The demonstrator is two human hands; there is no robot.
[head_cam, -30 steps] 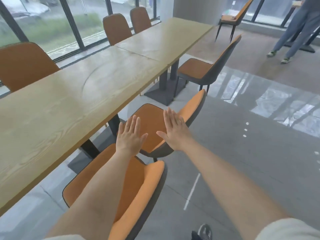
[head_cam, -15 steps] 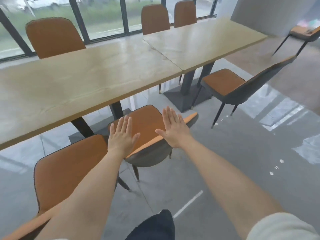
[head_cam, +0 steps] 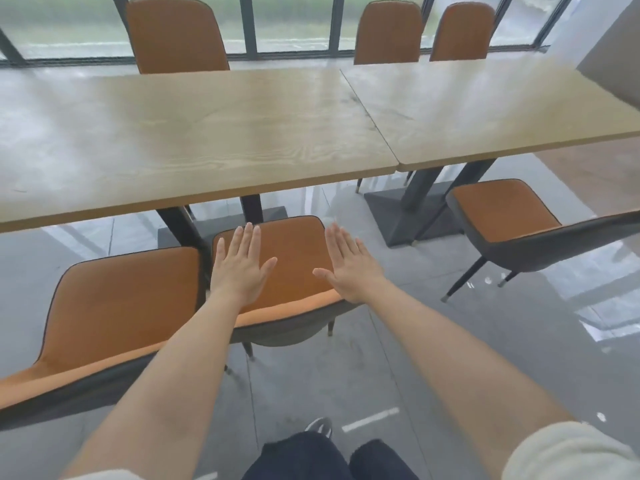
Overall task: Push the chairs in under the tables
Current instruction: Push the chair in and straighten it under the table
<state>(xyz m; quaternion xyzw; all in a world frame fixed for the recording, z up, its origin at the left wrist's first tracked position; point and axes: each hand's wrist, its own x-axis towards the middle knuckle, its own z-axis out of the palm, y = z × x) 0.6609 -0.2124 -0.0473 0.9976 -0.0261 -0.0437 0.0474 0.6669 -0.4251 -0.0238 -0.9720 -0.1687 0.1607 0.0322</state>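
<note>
An orange chair with a grey shell (head_cam: 298, 251) stands in front of me, pulled out from the long wooden table (head_cam: 194, 133). My left hand (head_cam: 240, 268) and my right hand (head_cam: 349, 268) are stretched out flat above its backrest, fingers straight and holding nothing. I cannot tell whether they touch the chair. A second orange chair (head_cam: 114, 306) stands close on its left. A third chair (head_cam: 509, 216) sits pulled out by the right table (head_cam: 491, 105).
Three orange chairs (head_cam: 173, 36) (head_cam: 388, 32) (head_cam: 462, 32) stand on the far side against the windows. Black table pedestals (head_cam: 412, 202) stand under the tabletops. Glossy grey floor lies behind the chairs. My knees and a shoe show at the bottom.
The view has swung round to face the tables squarely, and I have come closer to the middle chair. Both hands stay flat and spread a little further apart.
</note>
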